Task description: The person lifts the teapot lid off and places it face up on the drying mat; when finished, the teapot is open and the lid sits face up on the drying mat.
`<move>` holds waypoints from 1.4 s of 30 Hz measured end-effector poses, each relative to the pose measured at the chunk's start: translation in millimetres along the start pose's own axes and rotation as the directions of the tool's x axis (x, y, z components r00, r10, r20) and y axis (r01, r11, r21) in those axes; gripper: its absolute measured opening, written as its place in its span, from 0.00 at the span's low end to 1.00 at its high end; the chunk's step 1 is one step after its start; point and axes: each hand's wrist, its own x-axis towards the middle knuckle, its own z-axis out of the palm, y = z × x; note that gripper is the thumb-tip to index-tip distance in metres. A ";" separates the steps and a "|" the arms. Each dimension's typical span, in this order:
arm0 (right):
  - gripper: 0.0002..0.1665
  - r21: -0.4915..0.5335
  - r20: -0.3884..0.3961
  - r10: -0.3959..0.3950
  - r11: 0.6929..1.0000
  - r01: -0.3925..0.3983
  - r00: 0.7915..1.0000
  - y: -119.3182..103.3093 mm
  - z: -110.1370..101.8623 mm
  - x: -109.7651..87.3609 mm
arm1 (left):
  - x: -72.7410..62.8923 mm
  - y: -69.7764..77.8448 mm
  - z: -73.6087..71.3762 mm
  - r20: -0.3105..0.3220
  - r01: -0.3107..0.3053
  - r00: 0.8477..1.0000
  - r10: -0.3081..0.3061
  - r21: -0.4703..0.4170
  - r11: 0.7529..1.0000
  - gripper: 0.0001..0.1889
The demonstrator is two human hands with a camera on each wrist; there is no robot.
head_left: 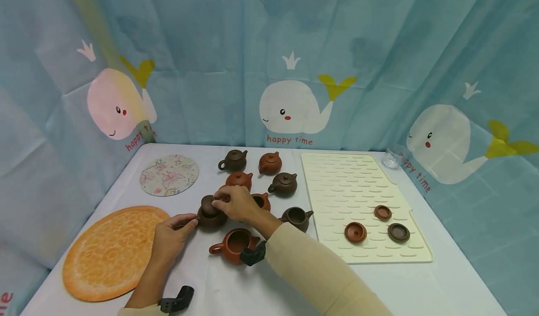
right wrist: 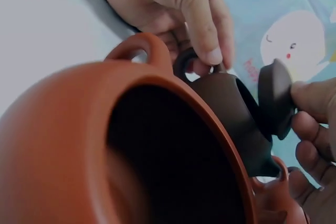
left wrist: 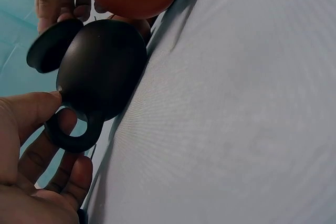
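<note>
Near the table's middle, my left hand pinches the looped handle of a dark brown teapot between thumb and fingers. My right hand holds that pot's dark lid by its knob side. The lid stands tilted, close at the rim of the mouth, which partly shows in the right wrist view. A lidless reddish teapot sits just in front, under my right wrist, and its wide mouth fills much of the right wrist view. Fingers hide the lid's knob.
Several lidded teapots stand behind, including a dark one and a red one. A lidless dark teapot is to the right. Three loose lids, one red, lie on a cream mat. A bread-patterned round mat lies left.
</note>
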 end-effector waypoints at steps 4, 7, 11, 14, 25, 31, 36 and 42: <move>0.04 0.082 -0.056 0.031 0.996 -0.027 0.998 0.9 -4.4 -2.2 | 0.1 0.9 0.5 -0.001 0.016 1.000 -0.016 0.017 1.000 0.08; 0.03 0.144 -0.079 0.067 0.988 -0.055 0.995 -0.3 -7.1 -3.7 | 0.2 0.9 0.7 -0.002 0.025 1.000 -0.025 0.026 0.999 0.08; 0.03 0.217 -0.085 0.124 0.971 -0.103 0.989 -0.6 -8.6 -5.3 | 0.6 0.3 1.4 -0.001 0.022 1.000 -0.022 0.026 0.999 0.08; 0.03 0.261 -0.081 0.166 0.955 -0.140 0.983 0.2 -8.7 -6.7 | 0.3 0.0 2.0 -0.001 0.015 1.000 -0.015 0.023 1.000 0.08; 0.04 0.613 -0.078 0.228 0.779 -0.134 0.970 1.2 -15.4 -11.4 | -1.6 1.4 1.6 0.011 0.021 1.000 -0.021 0.022 1.000 0.08; 0.14 0.768 -0.047 0.181 0.636 -0.081 0.982 3.8 -15.8 -12.2 | -1.3 1.5 1.2 0.003 0.028 1.000 -0.028 0.035 0.999 0.08; 0.33 0.833 0.000 0.115 0.550 -0.064 0.993 5.1 -17.8 -17.9 | -1.5 1.8 1.6 -0.002 0.026 1.000 -0.026 0.037 0.999 0.08; 0.29 0.916 0.055 0.086 0.391 -0.084 0.995 5.9 -22.1 -26.3 | -1.4 0.9 2.1 0.005 0.016 1.000 -0.016 0.018 1.000 0.08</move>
